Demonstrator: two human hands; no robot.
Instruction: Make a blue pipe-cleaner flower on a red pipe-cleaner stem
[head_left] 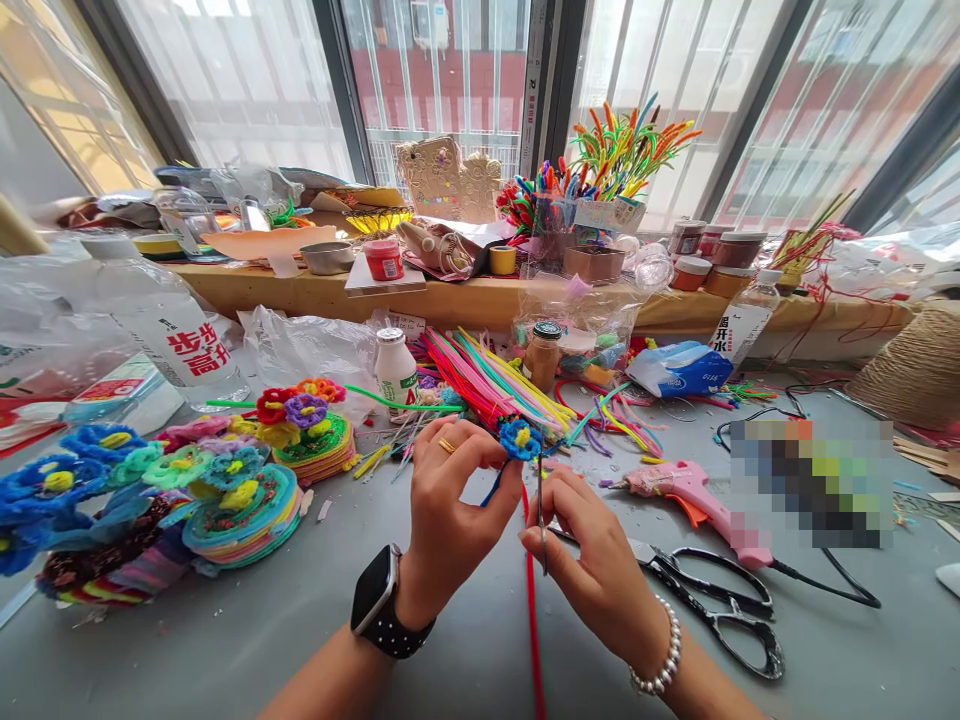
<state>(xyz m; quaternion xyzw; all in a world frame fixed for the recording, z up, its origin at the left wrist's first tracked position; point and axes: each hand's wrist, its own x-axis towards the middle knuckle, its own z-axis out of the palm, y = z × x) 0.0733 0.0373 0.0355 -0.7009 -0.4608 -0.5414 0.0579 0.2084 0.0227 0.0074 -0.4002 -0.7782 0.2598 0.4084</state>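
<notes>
My left hand (465, 480), wearing a ring and a watch, pinches a small blue pipe-cleaner flower (519, 438) with a yellow centre. A dark blue strand runs down behind its fingers. In my right hand (592, 560) is a slim metal tool (541, 500), seen edge-on, whose exact kind I cannot make out; its tip points up at the flower's right edge. Below and between the hands lies a red pipe cleaner (534, 630) on the grey table. Black-handled scissors (720, 605) rest just right of my right hand, and a pink glue gun (694, 495) lies beyond them.
Finished pipe-cleaner flowers (112, 470) on round, layered bases stand at the left. Behind my hands spreads a heap of loose pipe cleaners (487, 375), near a white bottle (396, 375) and a brown jar (543, 358). At right sits a twine spool (915, 365).
</notes>
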